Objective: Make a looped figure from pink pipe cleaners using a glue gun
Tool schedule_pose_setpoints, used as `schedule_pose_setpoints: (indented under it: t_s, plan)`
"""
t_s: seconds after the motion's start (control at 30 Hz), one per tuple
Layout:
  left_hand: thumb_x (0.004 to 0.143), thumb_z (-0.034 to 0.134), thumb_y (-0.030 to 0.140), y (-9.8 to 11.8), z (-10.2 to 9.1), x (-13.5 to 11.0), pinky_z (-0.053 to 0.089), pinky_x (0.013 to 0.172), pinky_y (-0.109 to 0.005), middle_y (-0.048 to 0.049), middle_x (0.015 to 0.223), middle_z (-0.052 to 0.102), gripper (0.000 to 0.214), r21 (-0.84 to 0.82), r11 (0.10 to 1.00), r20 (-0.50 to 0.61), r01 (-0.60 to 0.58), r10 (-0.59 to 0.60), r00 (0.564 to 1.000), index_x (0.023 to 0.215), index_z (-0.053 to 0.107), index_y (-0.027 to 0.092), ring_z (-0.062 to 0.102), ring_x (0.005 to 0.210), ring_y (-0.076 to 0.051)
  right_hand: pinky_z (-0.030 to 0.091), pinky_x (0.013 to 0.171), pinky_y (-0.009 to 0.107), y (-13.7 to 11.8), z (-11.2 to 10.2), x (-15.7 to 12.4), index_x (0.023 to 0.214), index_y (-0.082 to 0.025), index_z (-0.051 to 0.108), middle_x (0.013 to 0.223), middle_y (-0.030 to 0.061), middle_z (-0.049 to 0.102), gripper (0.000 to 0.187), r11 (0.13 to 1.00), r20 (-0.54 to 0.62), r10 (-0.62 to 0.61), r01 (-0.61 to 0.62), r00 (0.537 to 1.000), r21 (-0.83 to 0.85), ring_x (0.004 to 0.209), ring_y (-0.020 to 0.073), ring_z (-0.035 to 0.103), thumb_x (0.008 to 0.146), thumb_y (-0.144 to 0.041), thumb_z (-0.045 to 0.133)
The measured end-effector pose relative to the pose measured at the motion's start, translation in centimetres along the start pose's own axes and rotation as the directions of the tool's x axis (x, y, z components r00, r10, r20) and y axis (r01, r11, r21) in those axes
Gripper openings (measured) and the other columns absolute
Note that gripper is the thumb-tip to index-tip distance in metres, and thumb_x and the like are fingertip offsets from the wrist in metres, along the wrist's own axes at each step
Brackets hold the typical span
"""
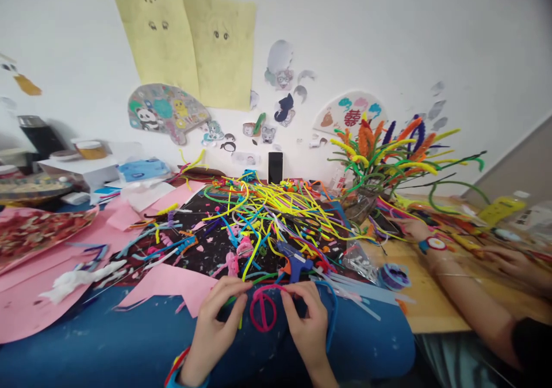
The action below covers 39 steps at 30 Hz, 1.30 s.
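Note:
A bright pink pipe cleaner, bent into a ring with a straight piece across it, hangs between my two hands at the table's near edge. The thumb and index finger of my right hand pinch its upper right end. My left hand is closed in a pinch at the ring's upper left side; its fingertips partly hide the contact. A yellow-green pipe cleaner runs down behind my left fingers. Just beyond my right hand lies a blue glue gun, and pink fuzzy pieces lie beyond the ring.
A tangled heap of pipe cleaners covers the dark mat. Pink paper lies to the left. A phone leans on the wall. At right stand a pipe-cleaner bouquet and a purple tape roll, near another person's arms.

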<state>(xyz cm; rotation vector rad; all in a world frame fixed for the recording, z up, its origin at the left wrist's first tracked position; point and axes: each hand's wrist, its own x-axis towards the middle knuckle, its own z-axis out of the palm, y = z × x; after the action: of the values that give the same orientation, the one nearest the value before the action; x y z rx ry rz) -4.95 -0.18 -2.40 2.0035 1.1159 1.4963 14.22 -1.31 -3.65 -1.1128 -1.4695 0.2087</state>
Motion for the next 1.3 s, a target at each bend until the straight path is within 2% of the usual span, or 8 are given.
schedule_pose_setpoints:
  t_s: [0.17, 0.27, 0.37, 0.53, 0.63, 0.8, 1.03, 1.3]
  plan:
    - [0.089, 0.053, 0.005, -0.2, 0.3, 0.3, 0.05, 0.097, -0.036, -0.0059, 0.117, 0.068, 0.04, 0.133, 0.986, 0.283, -0.095, 0.054, 0.958, 0.122, 0.063, 0.026, 0.06, 0.112, -0.02, 0.048, 0.068, 0.026, 0.5, 0.1, -0.6, 0.085, -0.023, 0.066, 0.076, -0.0005, 0.063, 0.007, 0.997, -0.041, 0.064, -0.063, 0.997, 0.033, 0.073, 0.0147, 0.059, 0.088, -0.017, 0.063]
    - [0.089, 0.053, 0.006, -0.7, 0.9, 0.6, 0.048, 0.099, -0.04, -0.0025, 0.12, 0.07, 0.038, 0.199, 0.956, 0.377, -0.214, 0.127, 0.917, 0.115, 0.067, 0.03, 0.057, 0.118, -0.023, 0.049, 0.067, 0.025, 0.9, 0.1, -0.8, 0.086, -0.022, 0.065, 0.076, -0.0004, 0.061, 0.006, 0.991, -0.085, 0.12, -0.114, 0.989, 0.064, 0.072, 0.0139, 0.058, 0.09, -0.02, 0.061]
    - [0.093, 0.054, 0.012, -1.2, 1.1, 0.9, 0.05, 0.086, -0.036, -0.002, 0.1, 0.075, 0.024, 0.246, 0.938, 0.329, -0.244, 0.156, 0.931, 0.105, 0.071, 0.026, 0.064, 0.099, -0.022, 0.05, 0.066, 0.024, 1.1, 0.3, -0.8, 0.087, -0.022, 0.064, 0.077, 0.0, 0.061, 0.006, 0.983, -0.138, 0.169, -0.157, 0.976, 0.095, 0.071, 0.0135, 0.059, 0.091, -0.022, 0.06]
    - [0.098, 0.049, 0.022, -1.3, 1.0, 1.6, 0.047, 0.071, -0.04, -0.0069, 0.083, 0.07, 0.027, 0.353, 0.92, 0.196, -0.172, 0.107, 0.975, 0.116, 0.069, 0.019, 0.062, 0.077, -0.024, 0.052, 0.066, 0.023, 1.2, 0.6, -0.8, 0.088, -0.02, 0.064, 0.079, 0.0015, 0.064, 0.007, 0.971, -0.203, 0.225, -0.201, 0.953, 0.131, 0.071, 0.0138, 0.062, 0.091, -0.026, 0.062]
    - [0.098, 0.048, 0.023, -1.1, 1.7, 1.8, 0.048, 0.071, -0.041, -0.0081, 0.084, 0.068, 0.029, 0.387, 0.914, 0.17, -0.121, 0.058, 0.984, 0.12, 0.068, 0.02, 0.062, 0.077, -0.025, 0.053, 0.061, 0.022, 1.0, 0.6, -0.7, 0.093, -0.021, 0.06, 0.072, -0.0004, 0.064, 0.009, 0.963, -0.191, 0.253, -0.228, 0.948, 0.147, 0.064, 0.0129, 0.063, 0.094, -0.028, 0.056]
    - [0.094, 0.055, 0.022, -1.2, 2.9, 1.1, 0.055, 0.076, -0.042, -0.0096, 0.097, 0.071, 0.033, 0.378, 0.92, 0.24, -0.103, 0.01, 0.971, 0.126, 0.065, 0.022, 0.066, 0.088, -0.027, 0.055, 0.064, 0.026, 0.5, 0.7, -0.6, 0.095, -0.021, 0.058, 0.068, -0.0001, 0.068, 0.015, 0.961, -0.028, 0.247, -0.242, 0.969, 0.134, 0.062, 0.0145, 0.066, 0.099, -0.031, 0.047]
    - [0.087, 0.059, 0.016, -1.8, 0.4, 0.0, 0.052, 0.098, -0.043, -0.0096, 0.125, 0.068, 0.048, 0.251, 0.961, 0.325, -0.117, 0.03, 0.945, 0.134, 0.054, 0.026, 0.064, 0.113, -0.026, 0.05, 0.082, 0.036, 0.4, 0.9, -0.6, 0.092, -0.023, 0.064, 0.075, 0.0032, 0.07, 0.014, 0.979, 0.021, 0.202, -0.202, 0.979, -0.008, 0.083, 0.0217, 0.066, 0.095, -0.03, 0.052]
    - [0.084, 0.063, 0.012, -1.2, 0.7, -0.5, 0.059, 0.076, -0.031, -0.0037, 0.095, 0.074, 0.044, 0.167, 0.973, 0.199, -0.159, 0.125, 0.972, 0.125, 0.06, 0.029, 0.07, 0.082, -0.02, 0.051, 0.081, 0.034, 0.4, 1.3, -0.6, 0.094, -0.024, 0.064, 0.085, 0.0039, 0.07, 0.016, 0.986, -0.037, 0.159, -0.161, 0.987, -0.043, 0.086, 0.0201, 0.066, 0.097, -0.028, 0.049]
